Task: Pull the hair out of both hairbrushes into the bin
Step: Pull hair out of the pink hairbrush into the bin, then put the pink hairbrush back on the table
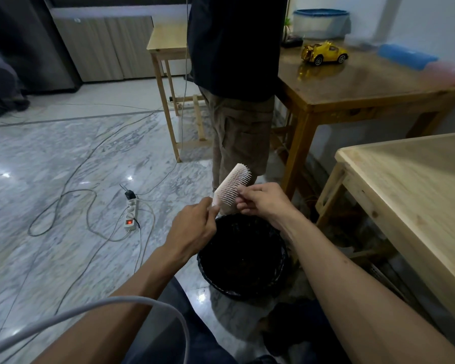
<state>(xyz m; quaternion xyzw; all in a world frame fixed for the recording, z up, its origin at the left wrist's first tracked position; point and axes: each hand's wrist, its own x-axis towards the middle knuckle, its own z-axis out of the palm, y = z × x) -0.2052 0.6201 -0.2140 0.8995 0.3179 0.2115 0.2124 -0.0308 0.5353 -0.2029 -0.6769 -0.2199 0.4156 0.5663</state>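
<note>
A pale pink hairbrush (pixel 231 183) with white bristles is held up over a black bin (pixel 243 254) lined with a dark bag on the floor. My left hand (pixel 195 227) is closed around the brush's handle from below. My right hand (pixel 263 199) is at the bristle side, thumb and fingers pinched together against the bristles. Whether any hair is between those fingers is too fine to tell. Only one hairbrush is in view.
A person in dark top and khaki trousers (pixel 237 114) stands just behind the bin. A light wooden table (pixel 415 195) is at my right, a darker table (pixel 357 82) with a yellow toy car (pixel 325 54) beyond. A power strip (pixel 130 215) and cables lie on the marble floor at left.
</note>
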